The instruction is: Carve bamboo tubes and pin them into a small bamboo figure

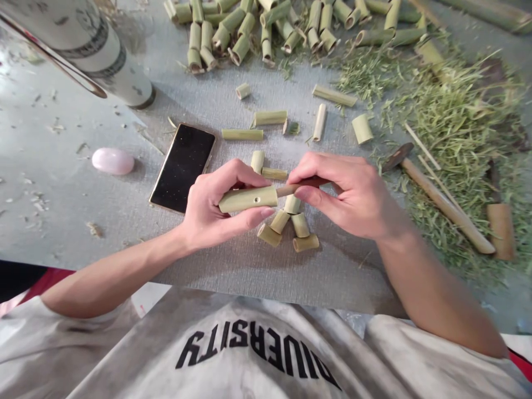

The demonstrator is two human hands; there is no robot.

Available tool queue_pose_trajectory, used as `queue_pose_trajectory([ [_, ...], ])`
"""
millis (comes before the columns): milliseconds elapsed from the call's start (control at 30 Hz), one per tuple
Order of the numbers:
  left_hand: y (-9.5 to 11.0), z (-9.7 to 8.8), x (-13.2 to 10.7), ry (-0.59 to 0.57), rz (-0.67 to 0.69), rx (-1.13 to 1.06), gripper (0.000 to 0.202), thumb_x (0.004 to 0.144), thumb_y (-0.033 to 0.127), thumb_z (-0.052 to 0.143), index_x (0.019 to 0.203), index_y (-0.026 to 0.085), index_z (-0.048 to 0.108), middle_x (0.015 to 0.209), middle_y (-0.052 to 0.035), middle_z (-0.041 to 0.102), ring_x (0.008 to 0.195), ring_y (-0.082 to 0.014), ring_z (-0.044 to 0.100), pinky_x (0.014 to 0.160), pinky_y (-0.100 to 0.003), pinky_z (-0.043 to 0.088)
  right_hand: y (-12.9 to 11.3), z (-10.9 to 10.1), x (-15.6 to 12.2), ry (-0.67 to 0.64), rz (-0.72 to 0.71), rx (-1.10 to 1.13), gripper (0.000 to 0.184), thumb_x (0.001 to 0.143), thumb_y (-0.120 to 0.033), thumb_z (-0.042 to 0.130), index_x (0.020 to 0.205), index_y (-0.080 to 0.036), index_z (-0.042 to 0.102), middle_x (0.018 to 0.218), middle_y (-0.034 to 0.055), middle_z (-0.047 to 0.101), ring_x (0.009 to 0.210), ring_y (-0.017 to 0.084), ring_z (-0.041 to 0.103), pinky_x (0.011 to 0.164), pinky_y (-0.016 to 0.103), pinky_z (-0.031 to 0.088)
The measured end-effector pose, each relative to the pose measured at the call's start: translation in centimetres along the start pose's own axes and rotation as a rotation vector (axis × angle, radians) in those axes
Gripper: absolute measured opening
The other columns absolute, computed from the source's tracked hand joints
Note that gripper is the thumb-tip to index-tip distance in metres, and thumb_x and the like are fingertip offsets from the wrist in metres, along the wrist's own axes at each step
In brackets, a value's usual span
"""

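My left hand [205, 213] pinches a pale green bamboo tube [241, 200] between thumb and fingers. A small round hole shows in the tube's side. My right hand [343, 191] grips a slim brown rod [286, 190], whose left tip meets the tube's right end; whether it goes inside I cannot tell. On the table beneath my hands, short bamboo pieces [305, 243] lie in two slanting legs under an upper piece [292, 205], partly covered by my right hand. Just beyond my left fingers are another short piece [257, 160] and a thin stick [274, 173].
Left of my hands lie a black phone [183, 166] and a pink egg-shaped object [113, 161]. A patterned white cylinder [112, 61] stands at the upper left. Many cut bamboo pieces [245, 27] line the back. Green shavings [453, 122], a hammer [449, 205] and a wooden-handled tool [501, 230] lie right.
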State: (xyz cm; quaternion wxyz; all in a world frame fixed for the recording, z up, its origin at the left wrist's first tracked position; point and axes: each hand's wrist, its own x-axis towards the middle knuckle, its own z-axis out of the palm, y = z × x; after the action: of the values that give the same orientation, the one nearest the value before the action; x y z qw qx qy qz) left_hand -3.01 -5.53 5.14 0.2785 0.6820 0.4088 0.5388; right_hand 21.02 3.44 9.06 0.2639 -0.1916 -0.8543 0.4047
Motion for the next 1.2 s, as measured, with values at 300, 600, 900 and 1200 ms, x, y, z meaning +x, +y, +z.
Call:
queue_pose_trajectory([
  [300, 0.4, 0.1, 0.1, 0.005, -0.012, -0.025, 0.026, 0.094, 0.041, 0.086, 0.099, 0.02, 0.071, 0.07, 0.0033, 0.071, 0.05, -0.007, 0.052, 0.049, -0.022, 0.041, 0.2, 0.1, 0.1, 0.025, -0.056, -0.02, 0.008, 0.11, -0.025, 0.069, 0.104, -0.02, 0.072, 0.094, 0.0009, 0.069, 0.079, 0.013, 0.062, 0.071, 0.028, 0.048],
  [600, 0.8, 0.1, 0.2, 0.023, -0.043, -0.003, 0.028, 0.096, 0.044, 0.085, 0.098, 0.019, 0.072, 0.072, 0.0029, 0.073, 0.05, -0.0064, 0.053, 0.046, -0.02, 0.04, 1.1, 0.7, -0.1, 0.13, -0.164, -0.071, 0.007, 0.11, -0.026, 0.069, 0.107, -0.021, 0.073, 0.096, 0.0024, 0.072, 0.089, 0.017, 0.068, 0.078, 0.034, 0.053],
  [900, 0.7, 0.0, 0.2, 0.001, -0.032, -0.086, 0.023, 0.096, 0.034, 0.085, 0.1, 0.016, 0.071, 0.076, 0.0023, 0.074, 0.053, -0.004, 0.053, 0.048, -0.015, 0.04, 1.4, 1.0, 0.0, 0.174, -0.25, -0.143, 0.006, 0.109, -0.028, 0.072, 0.11, -0.023, 0.076, 0.101, 0.0023, 0.076, 0.09, 0.018, 0.069, 0.082, 0.034, 0.055],
  [1200, 0.5, 0.1, 0.5, -0.005, 0.033, -0.137, 0.018, 0.091, 0.025, 0.086, 0.097, 0.016, 0.072, 0.074, 0.0011, 0.076, 0.049, -0.0056, 0.053, 0.043, -0.016, 0.041, 1.6, 0.9, 0.0, 0.187, -0.276, -0.123, 0.006, 0.106, -0.029, 0.075, 0.111, -0.026, 0.075, 0.098, 0.0031, 0.076, 0.089, 0.02, 0.069, 0.08, 0.037, 0.054],
])
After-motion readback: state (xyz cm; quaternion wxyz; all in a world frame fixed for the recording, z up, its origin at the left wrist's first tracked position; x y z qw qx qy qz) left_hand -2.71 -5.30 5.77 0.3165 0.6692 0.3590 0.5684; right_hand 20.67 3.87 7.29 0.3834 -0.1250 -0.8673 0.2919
